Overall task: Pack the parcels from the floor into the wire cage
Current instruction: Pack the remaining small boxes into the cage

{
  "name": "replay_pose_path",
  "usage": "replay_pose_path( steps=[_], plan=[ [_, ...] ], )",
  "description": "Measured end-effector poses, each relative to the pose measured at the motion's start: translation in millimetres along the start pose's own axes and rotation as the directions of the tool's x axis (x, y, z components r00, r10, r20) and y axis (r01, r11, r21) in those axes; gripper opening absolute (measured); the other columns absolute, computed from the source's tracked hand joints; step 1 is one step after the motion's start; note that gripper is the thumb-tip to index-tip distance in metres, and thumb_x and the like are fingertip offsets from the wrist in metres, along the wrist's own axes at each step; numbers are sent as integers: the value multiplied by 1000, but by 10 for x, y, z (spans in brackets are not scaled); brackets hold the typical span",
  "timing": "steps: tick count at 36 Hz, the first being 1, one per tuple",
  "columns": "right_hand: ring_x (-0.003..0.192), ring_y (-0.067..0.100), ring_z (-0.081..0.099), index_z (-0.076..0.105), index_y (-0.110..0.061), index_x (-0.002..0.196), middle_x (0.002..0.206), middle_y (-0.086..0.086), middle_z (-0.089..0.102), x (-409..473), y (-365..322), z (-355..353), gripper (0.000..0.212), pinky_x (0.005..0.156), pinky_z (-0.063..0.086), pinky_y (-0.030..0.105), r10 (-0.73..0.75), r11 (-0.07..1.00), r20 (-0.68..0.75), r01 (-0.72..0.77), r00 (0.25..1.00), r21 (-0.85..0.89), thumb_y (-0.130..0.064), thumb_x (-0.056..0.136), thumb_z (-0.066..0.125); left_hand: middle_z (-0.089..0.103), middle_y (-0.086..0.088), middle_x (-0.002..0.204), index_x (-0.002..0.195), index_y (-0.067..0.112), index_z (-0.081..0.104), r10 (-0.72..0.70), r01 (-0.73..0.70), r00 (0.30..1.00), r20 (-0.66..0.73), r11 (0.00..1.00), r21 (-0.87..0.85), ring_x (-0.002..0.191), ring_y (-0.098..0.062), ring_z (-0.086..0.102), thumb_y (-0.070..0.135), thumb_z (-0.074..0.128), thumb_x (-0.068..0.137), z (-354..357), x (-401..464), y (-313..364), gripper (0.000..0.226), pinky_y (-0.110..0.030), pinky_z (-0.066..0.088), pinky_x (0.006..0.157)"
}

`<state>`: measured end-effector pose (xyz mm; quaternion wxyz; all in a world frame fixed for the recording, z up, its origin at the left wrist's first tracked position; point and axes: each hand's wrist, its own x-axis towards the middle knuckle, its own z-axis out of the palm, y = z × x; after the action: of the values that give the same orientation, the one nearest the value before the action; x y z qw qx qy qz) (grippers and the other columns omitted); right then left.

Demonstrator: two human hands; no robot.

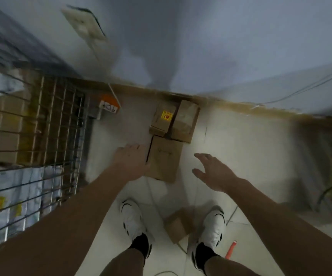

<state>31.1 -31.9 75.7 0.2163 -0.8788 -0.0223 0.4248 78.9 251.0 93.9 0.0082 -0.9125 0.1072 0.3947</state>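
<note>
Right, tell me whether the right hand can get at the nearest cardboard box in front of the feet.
Probably yes. The right hand is open, apart from the nearest box on its right side, with only bare floor between them. The left hand is at the box's left edge.

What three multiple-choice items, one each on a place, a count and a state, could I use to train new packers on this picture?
1. Where does the wire cage stand?
A. on the person's left
B. on the person's right
C. behind the boxes by the wall

2. How many boxes lie grouped by the wall ahead?
A. one
B. three
C. five

3. What is the right hand doing?
A. gripping a box
B. pressing on the cage
C. open, holding nothing

Answers:
1 A, the cage fills the left side, beside the left arm.
2 B, the box with the yellow sticker, its neighbour and the nearest box.
3 C, its fingers are spread, clear of the nearest box.
</note>
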Motion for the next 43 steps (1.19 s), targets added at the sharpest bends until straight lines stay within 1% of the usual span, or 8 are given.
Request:
replay_pose_path(
  steps=[9,13,16,21,23,29,35,43],
  plan=[
    [145,25,38,23,-20,160,163,4,33,1221,495,1396,65,115,31,32,151,937,132,-184,980,296,-44,105,46,46,-10,149,155,16,34,-86,126,979,186,968,-215,128,-29,49,67,41,95,1704,1175,-167,79,-48,41,109],
    [140,25,45,24,-19,160,161,5,36,1684,548,1766,64,94,39,23,287,765,183,-340,940,547,-40,105,48,39,-4,156,162,24,20,-142,251,962,234,800,-545,135,-26,46,80,48,76,2383,1663,-309,106,-50,39,114],
    [129,26,53,33,-16,156,148,3,49,1955,495,1947,57,107,46,36,335,602,201,-373,921,706,-33,104,49,40,-1,159,163,31,17,-167,314,949,269,612,-726,137,-18,48,84,60,71,2786,1979,-395,114,-44,41,116],
    [114,23,61,53,-21,139,133,2,63,2040,315,2030,39,104,51,42,346,355,259,-381,902,854,-27,101,53,30,-6,164,164,18,5,-251,429,900,356,366,-826,143,-26,42,62,68,82,2410,1765,-158,113,-40,39,118],
    [108,18,60,50,-21,143,130,-1,61,1897,235,1964,42,96,49,35,351,345,235,-358,906,868,-26,102,55,45,-7,152,160,19,29,-245,430,900,361,358,-829,128,-25,54,70,66,66,2295,1591,-163,114,-38,48,110],
    [104,22,63,37,-32,141,119,4,62,1168,4,1529,50,96,55,50,391,304,176,-307,903,902,-36,99,63,57,-3,113,134,11,50,-321,310,930,181,417,-854,85,-10,58,32,67,97,1780,864,-96,46,-14,42,57],
    [103,20,67,38,-35,137,119,3,63,-144,-684,539,48,86,59,43,352,318,42,-162,935,934,-42,97,65,55,-6,122,122,28,48,-335,136,942,20,326,-935,104,-18,61,36,71,93,609,-290,9,37,-29,54,78],
    [109,13,64,41,-47,137,124,-7,61,-1764,-1885,-1086,39,84,55,33,284,422,-210,75,935,903,-44,101,56,55,30,123,127,64,36,-288,-107,945,-153,170,-980,122,-9,59,60,61,95,-1279,-1876,94,41,-47,49,108]
  ],
)
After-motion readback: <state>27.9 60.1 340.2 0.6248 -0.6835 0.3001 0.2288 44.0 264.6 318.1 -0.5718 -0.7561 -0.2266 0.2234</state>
